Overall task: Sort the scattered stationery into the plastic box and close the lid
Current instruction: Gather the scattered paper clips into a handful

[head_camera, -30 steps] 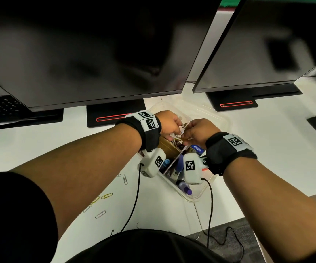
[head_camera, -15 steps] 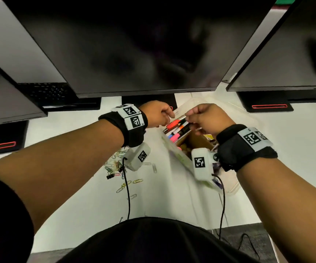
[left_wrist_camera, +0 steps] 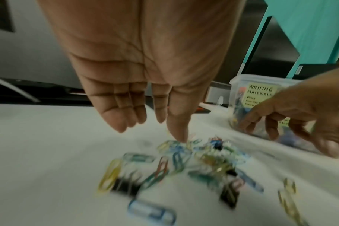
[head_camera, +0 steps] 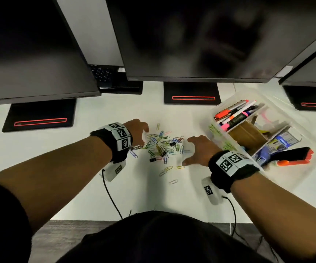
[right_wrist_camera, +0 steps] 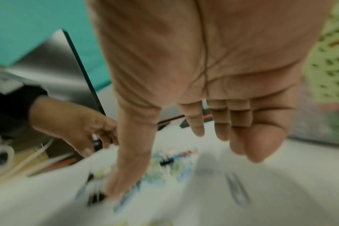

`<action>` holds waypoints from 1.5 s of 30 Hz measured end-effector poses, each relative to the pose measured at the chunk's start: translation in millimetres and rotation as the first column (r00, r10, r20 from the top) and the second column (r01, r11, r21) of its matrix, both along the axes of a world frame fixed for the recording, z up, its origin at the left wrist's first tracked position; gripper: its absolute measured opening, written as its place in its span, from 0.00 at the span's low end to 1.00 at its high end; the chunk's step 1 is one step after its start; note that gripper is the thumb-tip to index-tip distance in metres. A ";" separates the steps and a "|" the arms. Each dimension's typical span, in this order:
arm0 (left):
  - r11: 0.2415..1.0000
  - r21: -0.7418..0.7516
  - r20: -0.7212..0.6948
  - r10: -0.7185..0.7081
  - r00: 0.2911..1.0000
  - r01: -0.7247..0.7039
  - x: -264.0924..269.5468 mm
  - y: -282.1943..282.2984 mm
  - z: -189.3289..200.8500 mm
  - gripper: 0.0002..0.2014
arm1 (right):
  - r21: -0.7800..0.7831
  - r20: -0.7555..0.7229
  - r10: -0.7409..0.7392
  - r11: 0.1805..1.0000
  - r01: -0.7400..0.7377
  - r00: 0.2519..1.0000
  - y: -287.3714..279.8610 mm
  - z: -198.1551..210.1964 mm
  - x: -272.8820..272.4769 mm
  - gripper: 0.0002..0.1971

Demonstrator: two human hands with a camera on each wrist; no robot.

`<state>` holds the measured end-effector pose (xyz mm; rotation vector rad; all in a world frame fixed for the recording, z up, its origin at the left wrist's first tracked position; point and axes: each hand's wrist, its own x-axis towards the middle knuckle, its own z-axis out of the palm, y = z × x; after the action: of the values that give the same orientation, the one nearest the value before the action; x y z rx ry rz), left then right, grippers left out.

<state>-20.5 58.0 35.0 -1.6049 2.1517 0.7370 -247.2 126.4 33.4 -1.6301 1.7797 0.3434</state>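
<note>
A heap of coloured paper clips and small black binder clips lies on the white desk. My left hand hovers at the heap's left edge, fingers straight and empty. My right hand is spread at the heap's right edge, holding nothing. The clear plastic box stands open to the right, divided into compartments with markers, a brown item and a black and orange stapler inside.
Black monitors overhang the desk's back, their stands right behind the clips. A few stray clips lie nearer me. Cables hang from both wrist cameras over the desk's front edge.
Both hands left the box, where they were handling markers, and moved left and down to either side of the clip heap. Both now have spread, empty fingers.
</note>
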 end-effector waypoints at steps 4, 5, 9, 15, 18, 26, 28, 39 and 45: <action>0.999 0.012 0.116 0.051 0.992 -0.053 21.2 8.6 -20.7 0.51 | 0.075 -0.113 0.030 0.997 -0.021 0.993 22.2 -22.6 -2.4 0.69; 0.998 0.024 0.130 0.061 0.990 -0.065 23.9 10.1 -24.3 0.54 | 0.075 -0.103 0.005 0.997 0.003 0.995 27.5 -24.9 0.0 0.71; 0.992 0.082 0.136 0.087 0.987 -0.098 25.4 18.8 -34.7 0.55 | 0.046 -0.027 -0.075 0.996 0.076 0.997 42.6 -37.3 18.7 0.73; 0.985 0.069 -0.083 0.161 0.983 -0.156 9.6 21.6 -49.8 0.46 | -0.036 0.109 -0.275 0.959 0.280 0.955 25.6 -51.1 30.8 0.68; 0.985 0.080 -0.178 0.168 0.970 -0.156 -7.2 23.1 -56.7 0.43 | -0.060 0.162 -0.294 0.950 0.307 0.942 14.7 -52.2 39.7 0.64; 0.989 -0.021 -0.361 0.129 0.923 -0.146 -26.1 9.8 -55.2 0.29 | -0.160 0.179 -0.216 0.956 0.245 0.960 -18.7 -46.3 49.1 0.46; 0.985 -0.090 -0.354 0.104 0.929 -0.144 -22.2 -1.5 -50.6 0.29 | -0.225 0.128 -0.189 0.950 0.214 0.974 -25.7 -42.1 41.9 0.44; 0.967 0.011 -0.154 -0.249 0.956 0.254 -39.1 13.0 -54.4 0.29 | -0.143 0.141 0.218 0.970 -0.198 0.966 -14.6 -58.7 47.5 0.48; 0.970 -0.012 -0.331 -0.233 0.914 0.242 -10.9 33.3 -57.6 0.27 | -0.201 0.128 0.207 0.963 -0.179 0.970 6.6 -53.5 29.5 0.46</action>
<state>-31.4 91.3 -22.6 -1.2406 2.4993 1.0112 -217.8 133.0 -20.1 -1.9180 1.5856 0.1393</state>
